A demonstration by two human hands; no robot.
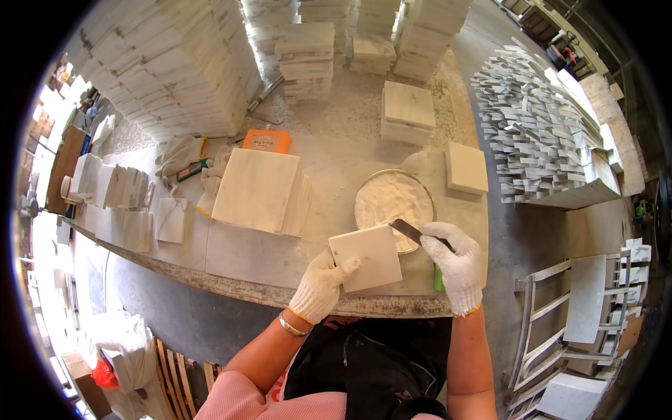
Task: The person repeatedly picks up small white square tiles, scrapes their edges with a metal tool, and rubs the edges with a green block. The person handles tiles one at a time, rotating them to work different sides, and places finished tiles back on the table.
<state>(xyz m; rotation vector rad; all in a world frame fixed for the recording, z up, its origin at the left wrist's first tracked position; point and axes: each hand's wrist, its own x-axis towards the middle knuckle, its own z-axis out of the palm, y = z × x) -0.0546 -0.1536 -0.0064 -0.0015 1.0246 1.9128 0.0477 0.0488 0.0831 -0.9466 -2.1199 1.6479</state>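
My left hand (pixel 327 280), in a white knit glove, is closed on the left edge of a square white stone tile (pixel 369 259), thumb on its face. The tile is held tilted at the table's near edge. My right hand (pixel 453 262), gloved too, grips a scraper (pixel 407 231) with a flat dark blade. The blade's tip is at the tile's top right corner; I cannot tell if it touches. Just beyond lies a round pan (pixel 392 198) of white paste, partly covered by the tile and blade. A green object (pixel 439 278) shows beside my right glove, mostly hidden.
A stack of square tiles (pixel 259 189) stands left of the pan, an orange box (pixel 267 141) behind it. Further tile stacks (pixel 408 112) and a single thick block (pixel 466 168) are at the back and right. Gloves and a green-handled tool (pixel 192 170) lie left. A metal rack (pixel 553 308) stands right.
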